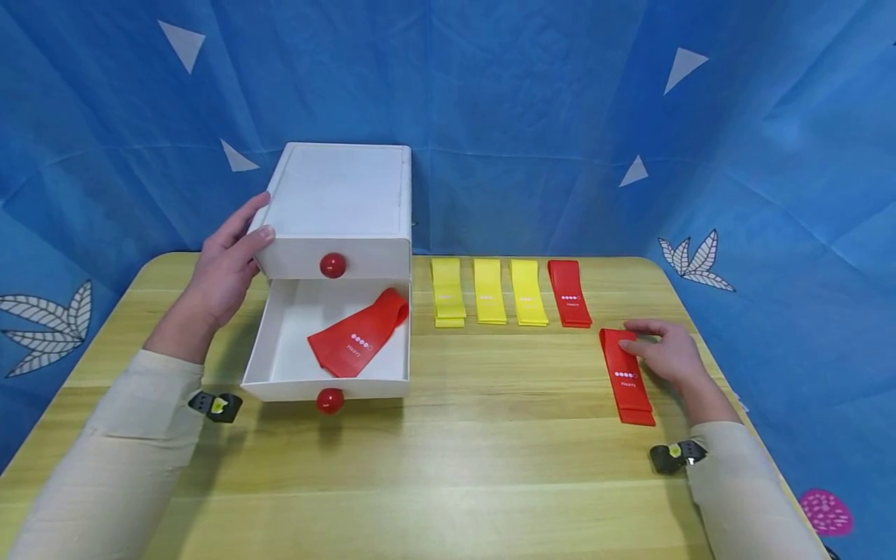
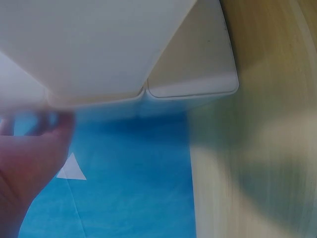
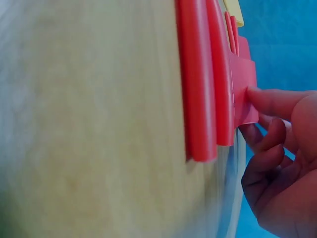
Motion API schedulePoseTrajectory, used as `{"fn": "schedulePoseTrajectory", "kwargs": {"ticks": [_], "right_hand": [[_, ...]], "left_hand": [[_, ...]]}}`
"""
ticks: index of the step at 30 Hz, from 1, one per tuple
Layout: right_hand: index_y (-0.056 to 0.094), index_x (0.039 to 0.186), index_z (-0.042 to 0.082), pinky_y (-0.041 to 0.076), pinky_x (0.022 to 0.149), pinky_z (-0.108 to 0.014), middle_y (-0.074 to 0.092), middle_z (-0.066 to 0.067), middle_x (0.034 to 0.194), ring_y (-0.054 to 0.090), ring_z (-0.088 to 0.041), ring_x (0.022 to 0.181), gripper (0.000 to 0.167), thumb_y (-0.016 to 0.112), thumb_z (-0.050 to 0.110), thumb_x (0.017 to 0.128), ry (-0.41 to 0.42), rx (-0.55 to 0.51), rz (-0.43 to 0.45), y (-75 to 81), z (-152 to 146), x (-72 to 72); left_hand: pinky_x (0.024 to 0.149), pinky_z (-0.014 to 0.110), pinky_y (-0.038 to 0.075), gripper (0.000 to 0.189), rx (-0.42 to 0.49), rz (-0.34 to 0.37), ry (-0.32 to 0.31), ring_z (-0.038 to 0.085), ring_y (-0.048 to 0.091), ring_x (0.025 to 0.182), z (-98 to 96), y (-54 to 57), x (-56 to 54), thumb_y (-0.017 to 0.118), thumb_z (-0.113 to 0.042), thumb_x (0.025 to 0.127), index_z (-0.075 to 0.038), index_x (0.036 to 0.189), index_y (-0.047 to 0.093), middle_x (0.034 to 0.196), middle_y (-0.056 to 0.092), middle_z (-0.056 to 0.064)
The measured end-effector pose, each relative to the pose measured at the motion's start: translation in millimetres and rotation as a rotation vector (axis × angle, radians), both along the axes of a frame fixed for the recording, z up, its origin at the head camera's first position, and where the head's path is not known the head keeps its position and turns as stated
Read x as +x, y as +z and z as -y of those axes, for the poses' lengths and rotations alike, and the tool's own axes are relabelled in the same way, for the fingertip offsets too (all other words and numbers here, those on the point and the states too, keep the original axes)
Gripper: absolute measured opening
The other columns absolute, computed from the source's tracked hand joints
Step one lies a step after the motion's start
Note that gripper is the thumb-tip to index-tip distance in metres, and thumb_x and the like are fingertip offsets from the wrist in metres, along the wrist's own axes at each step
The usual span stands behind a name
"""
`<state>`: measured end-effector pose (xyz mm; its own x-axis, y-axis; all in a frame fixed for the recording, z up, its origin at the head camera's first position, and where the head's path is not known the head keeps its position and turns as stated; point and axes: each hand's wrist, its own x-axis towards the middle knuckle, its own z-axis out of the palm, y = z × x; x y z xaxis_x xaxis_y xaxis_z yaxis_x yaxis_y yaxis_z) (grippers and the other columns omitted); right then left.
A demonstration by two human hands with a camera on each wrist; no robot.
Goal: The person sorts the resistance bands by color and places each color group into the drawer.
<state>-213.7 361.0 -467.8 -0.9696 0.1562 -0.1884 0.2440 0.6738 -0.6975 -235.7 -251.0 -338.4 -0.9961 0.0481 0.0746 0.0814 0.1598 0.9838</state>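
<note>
My left hand (image 1: 227, 268) rests against the left side of a white two-drawer box (image 1: 343, 194), fingers extended on its wall near the top front corner. The left wrist view shows that hand (image 2: 34, 158) beside the white box wall. The lower drawer (image 1: 287, 334) is pulled out, with a folded red resistance band (image 1: 350, 346) marked "Heavy" lying inside. On the table's right, my right hand (image 1: 668, 350) pinches the far end of another red resistance band (image 1: 623, 369), thumb on top; the right wrist view shows the thumb on this band (image 3: 242, 94).
Three folded yellow resistance bands (image 1: 488, 288) and one more red band (image 1: 569, 292) lie in a row along the back of the wooden table (image 1: 490, 467). Blue patterned cloth (image 1: 525, 117) hangs behind. Red ball knobs (image 1: 330, 400) stick out from both drawers.
</note>
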Motion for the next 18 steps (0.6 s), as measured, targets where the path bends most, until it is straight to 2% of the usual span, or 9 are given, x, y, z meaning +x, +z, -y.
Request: {"fn": "schedulePoseTrajectory", "kwargs": {"ticks": [4, 8, 13, 18], "right_hand": [[0.056, 0.139, 0.0, 0.05, 0.081, -0.041, 0.045, -0.029, 0.139, 0.037, -0.045, 0.124, 0.053, 0.07, 0.025, 0.094, -0.004, 0.021, 0.005, -0.8, -1, -0.3], [0.06, 0.131, 0.001, 0.048, 0.07, -0.03, 0.051, -0.025, 0.129, 0.043, -0.042, 0.114, 0.046, 0.071, 0.025, 0.093, 0.018, 0.05, -0.012, 1.5, -1, 1.7], [0.063, 0.118, 0.001, 0.05, 0.069, -0.034, 0.056, -0.023, 0.119, 0.047, -0.04, 0.108, 0.032, 0.071, 0.019, 0.093, 0.067, 0.093, -0.082, 9.2, 0, 9.2], [0.063, 0.109, 0.001, 0.051, 0.068, -0.035, 0.059, -0.022, 0.112, 0.05, -0.04, 0.104, 0.023, 0.071, 0.013, 0.091, 0.073, 0.104, -0.144, 18.0, 2, 18.2]], "left_hand": [[0.112, 0.054, 0.026, 0.059, -0.002, -0.003, 0.005, 0.032, 0.028, 0.141, 0.2, 0.3, 1.7, 0.052, -0.039, 0.104, -0.036, 0.158, 0.029, 0.164, 0.017, 0.0], [0.112, 0.055, 0.026, 0.059, 0.001, 0.001, 0.007, 0.033, 0.028, 0.141, 0.2, 0.5, 2.4, 0.052, -0.04, 0.104, -0.036, 0.158, 0.029, 0.164, 0.017, 0.0], [0.113, 0.056, 0.025, 0.06, 0.014, 0.006, 0.006, 0.033, 0.027, 0.142, 0.1, 1.0, 1.6, 0.053, -0.039, 0.103, -0.036, 0.158, 0.029, 0.164, 0.017, -0.001], [0.112, 0.056, 0.025, 0.06, 0.006, 0.004, 0.006, 0.033, 0.027, 0.142, -0.5, 1.4, 1.0, 0.053, -0.04, 0.103, -0.037, 0.158, 0.029, 0.164, 0.017, -0.001]]}}
